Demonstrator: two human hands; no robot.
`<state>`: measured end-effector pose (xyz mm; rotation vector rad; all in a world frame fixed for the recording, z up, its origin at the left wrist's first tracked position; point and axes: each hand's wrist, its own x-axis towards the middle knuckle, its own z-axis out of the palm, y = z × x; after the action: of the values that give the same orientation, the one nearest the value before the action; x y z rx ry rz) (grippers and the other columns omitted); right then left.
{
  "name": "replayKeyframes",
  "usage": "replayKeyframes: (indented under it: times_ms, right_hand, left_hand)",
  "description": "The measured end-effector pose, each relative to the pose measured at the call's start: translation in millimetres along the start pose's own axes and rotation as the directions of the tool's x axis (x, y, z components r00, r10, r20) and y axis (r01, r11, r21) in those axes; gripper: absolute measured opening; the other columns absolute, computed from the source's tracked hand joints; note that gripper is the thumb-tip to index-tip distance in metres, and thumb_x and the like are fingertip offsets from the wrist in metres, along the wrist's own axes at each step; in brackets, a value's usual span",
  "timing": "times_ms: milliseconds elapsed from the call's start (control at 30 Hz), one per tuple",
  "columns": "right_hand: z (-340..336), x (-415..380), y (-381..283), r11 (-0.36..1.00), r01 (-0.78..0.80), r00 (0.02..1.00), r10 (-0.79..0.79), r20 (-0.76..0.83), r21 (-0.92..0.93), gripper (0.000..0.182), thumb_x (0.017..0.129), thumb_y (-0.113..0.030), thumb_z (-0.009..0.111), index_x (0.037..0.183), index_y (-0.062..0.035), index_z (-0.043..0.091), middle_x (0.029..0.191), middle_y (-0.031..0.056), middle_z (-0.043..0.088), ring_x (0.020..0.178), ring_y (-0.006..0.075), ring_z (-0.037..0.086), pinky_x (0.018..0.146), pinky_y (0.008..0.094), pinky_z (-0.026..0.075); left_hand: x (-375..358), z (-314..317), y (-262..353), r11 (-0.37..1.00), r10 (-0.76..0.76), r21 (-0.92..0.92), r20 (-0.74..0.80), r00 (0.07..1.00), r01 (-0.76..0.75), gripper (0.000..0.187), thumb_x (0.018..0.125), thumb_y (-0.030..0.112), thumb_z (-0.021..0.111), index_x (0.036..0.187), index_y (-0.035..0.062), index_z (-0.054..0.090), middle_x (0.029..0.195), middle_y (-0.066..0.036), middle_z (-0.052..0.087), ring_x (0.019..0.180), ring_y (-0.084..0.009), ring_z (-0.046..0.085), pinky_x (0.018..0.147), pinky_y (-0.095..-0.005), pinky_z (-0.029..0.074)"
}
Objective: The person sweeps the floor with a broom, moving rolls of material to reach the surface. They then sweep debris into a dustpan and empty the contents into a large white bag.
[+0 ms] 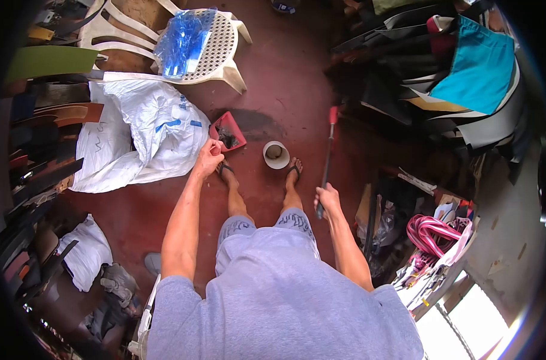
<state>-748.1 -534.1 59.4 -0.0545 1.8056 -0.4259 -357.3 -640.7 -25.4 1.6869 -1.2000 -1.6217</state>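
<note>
My left hand (208,157) is closed round the handle of a red dustpan (239,140), which has dark debris in it. The pan is beside a large white sack (147,129). In my right hand (328,200) is a long dark stick with a red end (328,151), gripped near its lower part, the red end pointing away from me. Between my feet and just ahead of them, a round white container (267,157) stands on the floor; something greyish shows inside it.
At the upper left is a white plastic chair (226,45) bearing a blue plastic packet (183,45). Stacked sheets of material (387,78) and a teal cloth (480,66) line the right side. Pink striped cord (432,235) sits lower right. A smaller white bag (88,252) lies lower left.
</note>
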Motion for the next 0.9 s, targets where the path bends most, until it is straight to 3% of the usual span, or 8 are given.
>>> replayKeyframes:
  times_ms: [133,267,400,533,667,767,800,900]
  right_hand:
    - [58.2,6.4,-9.8,0.998,-0.062,0.990,0.064,0.123,-0.023,0.056,0.091,-0.011,0.054,0.141,-0.0068,0.030,0.061,-0.0007,0.047,0.046,0.0110,0.047,0.037,0.0286,0.040]
    - [46.3,-40.6,-35.4,0.998,-0.059,0.962,0.047,0.271,0.036,0.029,0.091,-0.012,0.056,0.119,-0.0082,0.047,0.062,-0.0008,0.047,0.046,0.0100,0.047,0.037,0.0275,0.039]
    - [7.7,-84.3,-78.0,0.986,0.075,0.985,-0.050,0.163,-0.149,0.067,0.090,-0.011,0.057,0.149,-0.0107,0.027,0.063,0.0012,0.051,0.044,0.0109,0.050,0.037,0.0269,0.042]
    - [16.7,-6.6,-125.2,0.738,0.415,0.901,-0.414,0.128,-0.532,0.062,0.087,-0.012,0.055,0.144,-0.0006,0.033,0.064,0.0078,0.057,0.044,0.0164,0.055,0.038,0.0325,0.044]
    - [60.9,128.3,-155.5,0.513,0.330,0.858,-0.514,0.025,-0.792,0.053,0.081,-0.007,0.046,0.132,0.0070,0.039,0.086,0.0294,0.065,0.071,0.0376,0.069,0.052,0.0437,0.055]
    - [96.8,73.9,-172.1,0.573,0.212,0.970,-0.221,0.100,-0.791,0.047,0.080,-0.006,0.046,0.125,0.0065,0.044,0.095,0.0334,0.063,0.087,0.0425,0.067,0.066,0.0459,0.056]
    - [103.7,44.6,-171.0,0.616,0.128,0.991,-0.061,0.116,-0.777,0.043,0.080,-0.008,0.047,0.121,0.0051,0.048,0.105,0.0353,0.060,0.102,0.0459,0.061,0.084,0.0477,0.052]
    - [91.7,41.6,-80.0,0.435,0.420,0.907,-0.214,0.362,-0.796,0.046,0.081,-0.013,0.049,0.123,0.0065,0.047,0.111,0.0389,0.056,0.110,0.0477,0.055,0.096,0.0476,0.045]
  left_hand:
    - [-0.5,9.7,-0.3,0.998,-0.021,-0.051,-0.043,0.999,0.019,0.026,0.071,-0.004,0.062,0.091,0.0052,0.048,0.120,-0.014,0.058,0.113,-0.0223,0.055,0.095,-0.0324,0.042]
    - [3.4,8.6,4.6,0.999,0.025,-0.031,-0.087,0.996,-0.028,0.024,0.070,-0.005,0.061,0.087,0.0058,0.049,0.116,-0.012,0.060,0.108,-0.0202,0.057,0.092,-0.0315,0.045]
    - [7.2,7.3,-1.1,0.998,0.034,-0.042,-0.115,0.993,-0.039,0.024,0.070,-0.004,0.061,0.087,0.0058,0.049,0.116,-0.013,0.060,0.108,-0.0210,0.057,0.093,-0.0317,0.045]
    - [10.5,10.7,2.0,0.996,-0.019,-0.091,-0.087,0.996,0.011,0.027,0.071,-0.005,0.063,0.091,0.0054,0.048,0.124,-0.017,0.057,0.116,-0.0243,0.054,0.098,-0.0335,0.041]
    - [16.5,14.6,-6.8,0.998,0.048,-0.029,-0.112,0.993,-0.051,0.027,0.071,-0.004,0.063,0.092,0.0054,0.048,0.121,-0.017,0.058,0.115,-0.0247,0.055,0.097,-0.0338,0.042]
    - [22.6,17.0,-10.6,0.997,0.068,-0.027,-0.128,0.989,-0.072,0.026,0.070,0.000,0.063,0.092,0.0052,0.049,0.118,-0.018,0.060,0.112,-0.0259,0.057,0.095,-0.0349,0.043]
    - [24.8,17.5,-12.6,0.998,0.049,-0.041,-0.124,0.991,-0.054,0.026,0.070,0.000,0.063,0.092,0.0053,0.049,0.119,-0.018,0.060,0.113,-0.0259,0.057,0.095,-0.0348,0.043]
    - [27.8,20.2,-2.4,1.000,0.003,-0.025,-0.092,0.996,-0.005,0.028,0.071,-0.005,0.063,0.092,0.0055,0.048,0.122,-0.017,0.057,0.115,-0.0224,0.054,0.097,-0.0326,0.043]
